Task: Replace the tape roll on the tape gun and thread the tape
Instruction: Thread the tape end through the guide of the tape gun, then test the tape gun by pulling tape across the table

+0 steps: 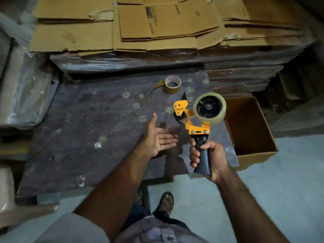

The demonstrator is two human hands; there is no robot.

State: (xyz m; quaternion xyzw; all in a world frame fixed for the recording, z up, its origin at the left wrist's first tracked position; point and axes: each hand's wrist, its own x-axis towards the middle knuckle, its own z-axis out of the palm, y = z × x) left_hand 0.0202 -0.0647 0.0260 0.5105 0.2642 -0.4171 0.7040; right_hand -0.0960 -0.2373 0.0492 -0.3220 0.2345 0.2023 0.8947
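Note:
My right hand [209, 156] grips the black handle of a yellow-and-black tape gun [192, 120], held upright above the table's right side. A clear tape roll [209, 108] sits on the gun's black hub. My left hand [160, 140] hovers open, palm turned up, just left of the gun and holds nothing. A brown tape roll [172, 84] lies flat on the dark table [91, 130] further back, with a loose tape end trailing to its left.
Flattened cardboard boxes [157, 23] are stacked on wrapped bundles behind the table. An open cardboard box [249, 130] stands on the floor at the right. Plastic-wrapped goods [26, 92] fill the left side. My sandalled foot [166, 201] is below the table's front edge.

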